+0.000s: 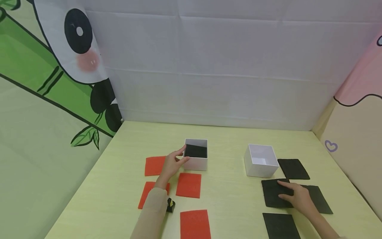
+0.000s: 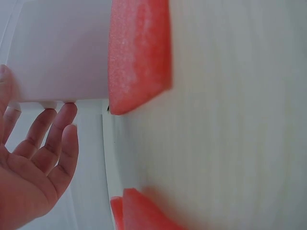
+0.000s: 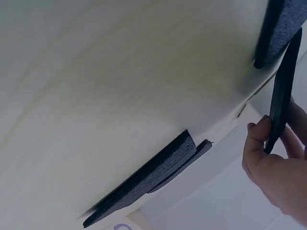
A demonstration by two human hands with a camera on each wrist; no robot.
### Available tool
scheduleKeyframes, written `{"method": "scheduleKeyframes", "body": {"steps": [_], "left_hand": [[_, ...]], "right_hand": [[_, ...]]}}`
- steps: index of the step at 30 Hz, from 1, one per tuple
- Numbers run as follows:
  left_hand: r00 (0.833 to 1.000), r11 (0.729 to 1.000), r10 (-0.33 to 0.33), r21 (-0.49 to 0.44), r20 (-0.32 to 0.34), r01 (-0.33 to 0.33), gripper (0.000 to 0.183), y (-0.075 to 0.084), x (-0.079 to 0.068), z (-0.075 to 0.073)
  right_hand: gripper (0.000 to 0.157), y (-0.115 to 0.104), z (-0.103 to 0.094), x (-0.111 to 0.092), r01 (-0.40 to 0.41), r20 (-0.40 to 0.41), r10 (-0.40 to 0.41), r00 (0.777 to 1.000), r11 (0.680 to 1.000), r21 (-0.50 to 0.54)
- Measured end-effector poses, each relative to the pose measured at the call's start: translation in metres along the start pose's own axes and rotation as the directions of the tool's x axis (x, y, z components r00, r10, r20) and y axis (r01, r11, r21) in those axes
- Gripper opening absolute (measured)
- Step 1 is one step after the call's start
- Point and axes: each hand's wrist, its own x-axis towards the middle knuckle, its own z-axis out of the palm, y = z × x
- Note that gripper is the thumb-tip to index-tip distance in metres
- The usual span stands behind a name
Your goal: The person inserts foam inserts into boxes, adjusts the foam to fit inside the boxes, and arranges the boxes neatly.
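Nearest to you, below your right hand (image 1: 299, 199), a black square (image 1: 282, 225) lies flat on the table (image 1: 235, 199). Below your left hand (image 1: 171, 166) and to its right lies a red square (image 1: 195, 224). A small dark object (image 1: 170, 204) with some yellow is beside your left sleeve (image 1: 152, 212); I cannot tell what it is.

Farther, your right hand pinches the held black square (image 1: 273, 194) at its right side, thumb on one face and fingers on the other. This piece is at least partly raised; whether its left edge touches anything, I cannot tell. It looks light and rather soft, like felt or thin foam, so probably it bends but does not break, and its dull surface should not slip. A hold near the middle of one edge seems good; from a corner it may droop.

Beyond your right hand, to its left, stands the right white box (image 1: 261, 169). Your left hand curves thumb and fingers around the left side of the left white box (image 1: 197, 164), inside which is a black piece (image 1: 196, 151). Its walls look thin but stiff, so a light hold on the outer sides should suffice.
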Motion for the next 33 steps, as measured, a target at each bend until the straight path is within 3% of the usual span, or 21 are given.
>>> {"method": "scheduleKeyframes", "body": {"steps": [5, 9, 18, 25, 33], "left_hand": [[1.0, 1.0, 0.006, 0.0, 0.002, -0.006, 0.057, 0.0, 0.0, 0.0], [1.0, 1.0, -0.001, 0.001, -0.001, 0.001, 0.057, 0.0, 0.0, 0.0], [1.0, 1.0, 0.005, -0.003, 0.0, -0.005, 0.057, -0.001, 0.0, 0.0], [1.0, 1.0, 0.008, -0.015, -0.002, -0.008, 0.057, -0.001, 0.0, 0.0], [1.0, 1.0, 0.017, -0.014, 0.001, -0.017, 0.056, -0.001, 0.0, 0.0]], "right_hand": [[0.051, 0.0, -0.003, 0.001, -0.048, -0.011, 0.05, 0.999, 0.994, 0.097], [0.054, -0.002, -0.004, 0.002, -0.11, 0.035, 0.105, 0.994, 0.974, 0.2], [0.054, -0.012, -0.005, 0.002, -0.189, 0.129, 0.145, 0.981, 0.871, 0.454], [0.049, -0.018, -0.003, 0.004, -0.181, 0.151, 0.12, 0.981, 0.847, 0.5], [0.05, -0.032, -0.001, 0.008, -0.204, 0.186, 0.114, 0.976, 0.78, 0.592]]}}
